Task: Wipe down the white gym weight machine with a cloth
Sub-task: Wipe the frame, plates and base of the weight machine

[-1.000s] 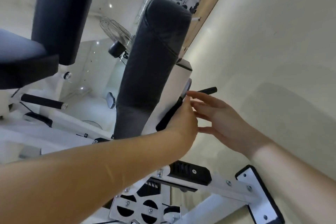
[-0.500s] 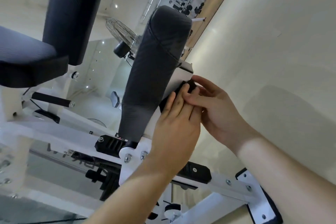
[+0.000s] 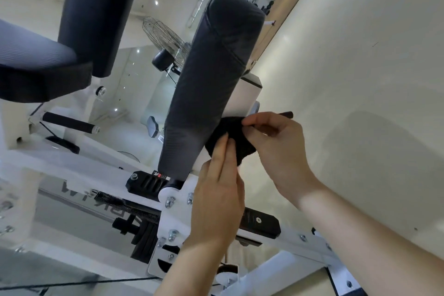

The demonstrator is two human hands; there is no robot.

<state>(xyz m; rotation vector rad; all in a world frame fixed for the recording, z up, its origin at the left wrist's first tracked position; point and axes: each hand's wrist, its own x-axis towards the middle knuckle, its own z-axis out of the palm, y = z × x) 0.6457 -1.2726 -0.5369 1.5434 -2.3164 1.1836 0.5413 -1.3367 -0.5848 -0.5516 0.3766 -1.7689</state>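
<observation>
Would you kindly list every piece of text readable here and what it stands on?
Nothing reads clearly.
Grey lettering on the machine's side panel: inverted, blurred, unreadable.
Red-and-white sticker on the black bracket: too small.
White tag beside the grey pad: too small.

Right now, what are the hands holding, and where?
A black cloth. The right hand pinches its top edge; the left hand presses it with straight fingers.

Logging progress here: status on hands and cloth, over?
Left hand flat on black cloth. Right hand pinches its edge. Cloth against white post. Nothing blocking.
</observation>
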